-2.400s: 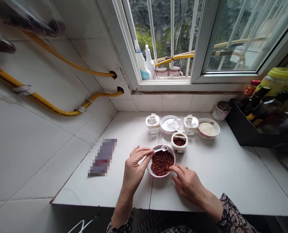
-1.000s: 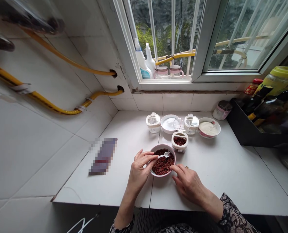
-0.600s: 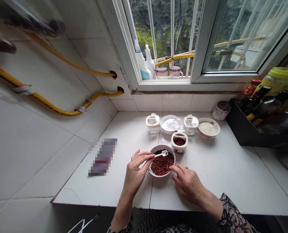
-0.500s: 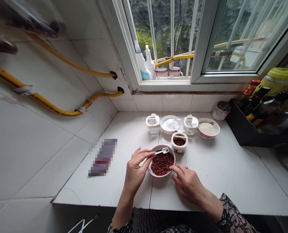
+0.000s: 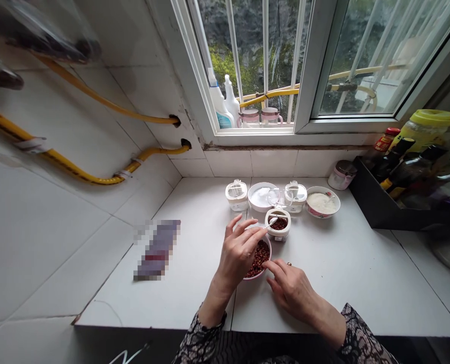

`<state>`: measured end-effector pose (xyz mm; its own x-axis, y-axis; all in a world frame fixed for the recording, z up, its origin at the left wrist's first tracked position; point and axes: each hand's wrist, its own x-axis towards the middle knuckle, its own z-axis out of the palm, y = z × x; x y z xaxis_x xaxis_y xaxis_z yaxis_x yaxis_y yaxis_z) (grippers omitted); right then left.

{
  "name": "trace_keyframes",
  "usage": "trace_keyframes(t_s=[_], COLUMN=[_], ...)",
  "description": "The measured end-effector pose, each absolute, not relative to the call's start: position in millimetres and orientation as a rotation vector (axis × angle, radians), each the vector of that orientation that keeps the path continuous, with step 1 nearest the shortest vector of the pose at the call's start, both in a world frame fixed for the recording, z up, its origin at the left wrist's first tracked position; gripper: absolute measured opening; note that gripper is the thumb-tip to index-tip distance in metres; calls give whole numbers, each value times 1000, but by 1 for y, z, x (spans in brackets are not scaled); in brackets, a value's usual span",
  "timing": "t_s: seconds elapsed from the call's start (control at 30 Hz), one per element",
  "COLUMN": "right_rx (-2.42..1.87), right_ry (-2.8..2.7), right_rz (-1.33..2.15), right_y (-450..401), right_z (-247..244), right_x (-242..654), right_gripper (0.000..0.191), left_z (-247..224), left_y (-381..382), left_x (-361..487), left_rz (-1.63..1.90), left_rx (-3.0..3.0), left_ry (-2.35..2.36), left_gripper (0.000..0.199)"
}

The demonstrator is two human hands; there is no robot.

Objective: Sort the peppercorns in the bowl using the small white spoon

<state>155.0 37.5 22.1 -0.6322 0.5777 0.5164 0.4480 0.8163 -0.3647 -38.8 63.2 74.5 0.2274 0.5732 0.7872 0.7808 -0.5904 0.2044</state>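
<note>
My left hand pinches the handle of a small white spoon. The spoon's head is over the mouth of a small clear jar with a cream rim, which has reddish-brown peppercorns in it. Below that forearm and palm, partly covered, stands a pink-rimmed bowl of the same dark red peppercorns. My right hand has its fingers curled at the bowl's right rim and grips it there. The jar's transparent lid is flipped up behind its mouth.
Behind stand two clear lidded jars, a bowl of white grains and a flowered bowl of pale powder. A black bin of bottles is at the right. A blurred-out purple packet lies left.
My left hand has moved up and to the right, carrying the spoon from above the peppercorn bowl to the jar's mouth. My right hand has stayed at the bowl's rim.
</note>
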Motion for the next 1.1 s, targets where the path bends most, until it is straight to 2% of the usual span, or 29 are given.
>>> trace_keyframes(t_s=[0.2,0.33,0.6,1.1], right_rx=[-738,-734,-744,-742], right_ry=[-2363,-2362,-2366,-2373], right_rz=[290,298,266,247], right_y=[37,37,38,37], right_z=[22,22,23,25], right_x=[156,156,157,155], right_gripper=[34,35,37,35], left_z=[75,58,29,25], left_y=[38,24,25,28], left_x=[-71,-93,-86,-79], left_rz=[-1447,-1339,-1287,-1442], left_rx=[-2206,-2231,-2268,-2253], left_ry=[-1471,-1647,-1794,-1819], left_gripper=[23,16,20,18])
